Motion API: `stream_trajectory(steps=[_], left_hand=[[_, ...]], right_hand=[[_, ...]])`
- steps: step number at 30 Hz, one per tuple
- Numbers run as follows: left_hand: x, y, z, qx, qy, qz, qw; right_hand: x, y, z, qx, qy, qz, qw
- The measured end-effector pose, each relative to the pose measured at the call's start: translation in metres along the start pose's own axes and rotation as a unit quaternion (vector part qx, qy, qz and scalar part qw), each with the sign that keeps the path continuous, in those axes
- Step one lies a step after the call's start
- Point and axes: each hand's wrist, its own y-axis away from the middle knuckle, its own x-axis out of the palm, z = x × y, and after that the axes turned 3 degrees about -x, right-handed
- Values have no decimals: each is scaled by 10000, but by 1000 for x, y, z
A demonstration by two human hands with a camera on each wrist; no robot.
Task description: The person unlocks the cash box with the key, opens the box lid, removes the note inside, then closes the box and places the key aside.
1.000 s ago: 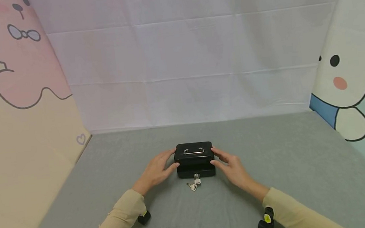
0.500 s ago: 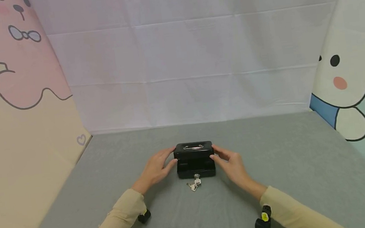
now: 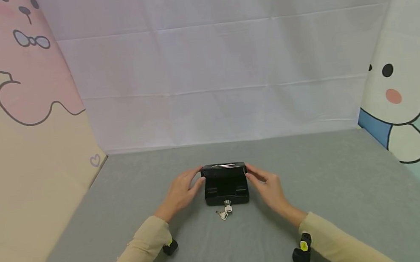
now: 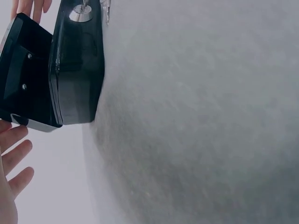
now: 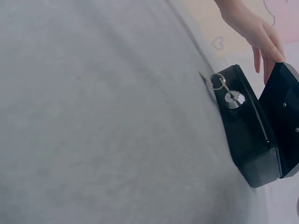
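A black metal cash box (image 3: 217, 200) stands on the grey cloth, its lid (image 3: 223, 171) raised and tilted back. My left hand (image 3: 180, 194) holds the lid's left side, thumb toward the front and fingers behind. On the other side my right hand (image 3: 271, 189) pinches the lid's edge likewise. A silver lock (image 5: 234, 100) sits on the box front with a key in it. From it hangs a ring with a second key (image 3: 224, 215). In the left wrist view, screws show inside the lid, and the lower left fingers (image 4: 17, 156) spread apart. The right hand is nearly out of the right wrist view.
Grey cloth (image 3: 89, 229) covers the table around the box. A white curtain (image 3: 222, 61) hangs behind its far edge. Printed cartoon panels stand at the left (image 3: 37, 166) and right (image 3: 390, 52). A black wrist camera (image 3: 302, 256) sits below the right cuff.
Both hands have swung the lid upward and back, and more of the box's dark inside shows. The hands rose slightly with it. The box base and keys stay in place.
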Motion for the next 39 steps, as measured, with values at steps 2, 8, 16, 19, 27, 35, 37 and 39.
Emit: stream_trajectory(steps=[2,8,16,19,27,35,37,39], left_hand=[[0,-2,-1,123,-5,-220,9997],[2,-7,-4,588,-221,-998,9930],[5,-11,-7,547,-319,-1486,9869],[6,-13,-7,481,-326,-1752,9828],[12,-15,-5,405,96,-1980,9793],[14,-15,0,409,479,-1441,9876],[14,-15,0,275,549,-1302,9896],[12,-15,-1,102,657,-1190,9907]], right_hand=[[0,-2,1,-61,30,-99,9999],[5,-8,-2,-199,-171,-593,9979],[9,-6,-14,-394,-155,-537,9977],[11,-6,-27,-443,-79,-405,9982],[10,-15,-43,-433,120,-2,9990],[8,-20,-45,-444,352,263,9980],[8,-21,-45,-434,422,331,9976],[8,-23,-44,-424,506,440,9969]])
